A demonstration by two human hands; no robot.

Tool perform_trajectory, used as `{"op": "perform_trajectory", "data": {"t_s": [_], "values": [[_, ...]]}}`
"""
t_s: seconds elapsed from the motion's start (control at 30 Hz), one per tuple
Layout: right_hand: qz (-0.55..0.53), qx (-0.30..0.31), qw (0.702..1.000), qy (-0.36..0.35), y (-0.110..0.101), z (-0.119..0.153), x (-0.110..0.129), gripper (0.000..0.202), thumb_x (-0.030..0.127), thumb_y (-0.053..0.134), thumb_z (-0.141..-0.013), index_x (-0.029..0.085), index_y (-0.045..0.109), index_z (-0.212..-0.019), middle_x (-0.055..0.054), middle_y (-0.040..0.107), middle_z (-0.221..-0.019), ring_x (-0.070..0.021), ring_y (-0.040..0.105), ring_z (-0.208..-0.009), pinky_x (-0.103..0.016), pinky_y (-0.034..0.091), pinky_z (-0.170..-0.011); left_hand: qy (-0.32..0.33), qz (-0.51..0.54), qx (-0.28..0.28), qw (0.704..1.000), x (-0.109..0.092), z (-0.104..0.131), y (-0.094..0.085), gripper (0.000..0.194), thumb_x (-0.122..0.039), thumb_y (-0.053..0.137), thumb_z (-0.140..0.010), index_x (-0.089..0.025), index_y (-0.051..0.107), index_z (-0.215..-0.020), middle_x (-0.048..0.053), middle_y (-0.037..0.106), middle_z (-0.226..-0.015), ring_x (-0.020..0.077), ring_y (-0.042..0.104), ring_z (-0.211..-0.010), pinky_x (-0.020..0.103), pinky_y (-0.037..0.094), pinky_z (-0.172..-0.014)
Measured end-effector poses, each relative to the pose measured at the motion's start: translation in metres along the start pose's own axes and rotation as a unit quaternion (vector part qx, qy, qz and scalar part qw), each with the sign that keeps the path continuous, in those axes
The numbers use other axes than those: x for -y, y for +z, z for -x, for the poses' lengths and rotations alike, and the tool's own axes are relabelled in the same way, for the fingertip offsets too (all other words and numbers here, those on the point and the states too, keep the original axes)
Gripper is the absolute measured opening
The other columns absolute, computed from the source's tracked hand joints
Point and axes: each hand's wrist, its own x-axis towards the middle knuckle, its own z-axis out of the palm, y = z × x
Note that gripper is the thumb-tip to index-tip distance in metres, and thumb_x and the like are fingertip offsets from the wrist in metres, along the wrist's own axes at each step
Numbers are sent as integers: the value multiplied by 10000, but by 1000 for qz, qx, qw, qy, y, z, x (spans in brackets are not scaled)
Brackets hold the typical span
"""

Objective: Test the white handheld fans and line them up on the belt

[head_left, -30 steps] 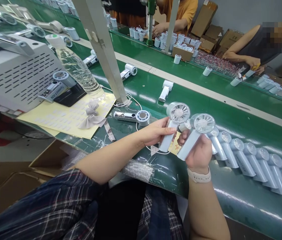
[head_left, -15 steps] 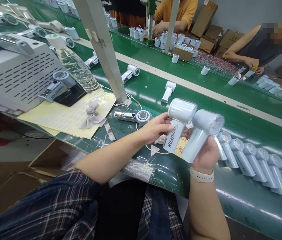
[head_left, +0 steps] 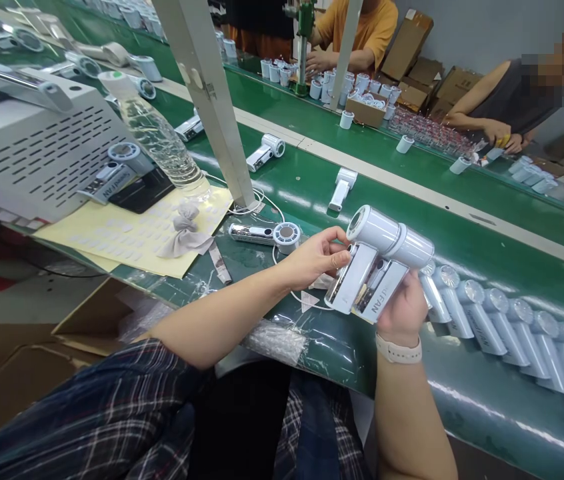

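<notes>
Two pale blue handheld fans are held side by side over the green bench, their round heads touching end to end. My left hand (head_left: 319, 257) has its fingers closed on the left fan (head_left: 355, 280), near its head. Behind the right fan (head_left: 392, 283), marked with dark lettering, my right hand (head_left: 405, 310) grips its handle; some of its fingers are hidden. A further fan (head_left: 287, 233) lies on the bench left of my hands. To the right, a slanted row of wrapped fans (head_left: 497, 323) starts close beside my right hand.
A metal post (head_left: 217, 113) rises beyond my left hand. A water bottle (head_left: 157, 137), a yellow sheet (head_left: 162, 260) and a vented white box (head_left: 47, 140) stand left. Fans lie on the green belt (head_left: 307, 180); other people work across it.
The two fans have turned in my hands, so the left one's round grille and the shiny handle strips now show. Items on the belt have shifted slightly.
</notes>
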Motion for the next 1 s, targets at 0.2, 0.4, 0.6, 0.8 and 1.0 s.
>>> {"op": "perform_trajectory", "data": {"t_s": [0.2, 0.4, 0.6, 0.8, 1.0], "values": [[2, 7, 999, 36, -2, -3, -3, 238, 316, 593, -830, 236, 721, -1014, -1, 778, -891, -221, 734, -794, -454, 609, -880, -20, -37, -58, 997, 4, -4, -2, 625, -710, 815, -698, -214, 484, -884, -47, 593, -703, 95, 567, -622, 197, 454, -540], [106, 43, 991, -62, -8, 1, -1, 310, 325, 734, -785, 253, 701, -1085, -29, 783, -1010, -254, 729, -1012, -456, 580, -947, 50, -59, -46, 996, 0, -5, -5, 422, -546, 771, -758, -199, 573, -892, -17, 620, -767, 125, 600, -683, 250, 484, -642], [276, 184, 911, -245, -15, 11, 20, 597, 208, 927, -665, 308, 648, -1184, -66, 688, -1385, -321, 578, -1387, -593, 382, -1218, 255, -247, -2, 935, -8, 5, -2, 413, -348, 900, -666, -225, 702, -1006, 107, 758, -1172, 344, 607, -1316, 536, 421, -1154], [307, 194, 871, -332, -17, 11, 19, 701, 263, 922, -686, 388, 615, -1303, -40, 675, -1400, -342, 604, -1350, -653, 424, -1183, 355, -319, -62, 876, -4, 8, -1, 88, -349, 700, -904, -272, 744, -907, 71, 783, -1189, 267, 607, -1353, 545, 286, -1274], [332, 182, 893, -243, -36, 21, 27, 883, 201, 996, -563, 402, 600, -1326, -32, 769, -1172, -336, 736, -1049, -595, 579, -1014, 310, -219, -8, 925, -16, 23, 2, 576, -432, 932, -629, -277, 679, -1123, 89, 749, -1128, 291, 734, -1026, 530, 534, -1075]]}}
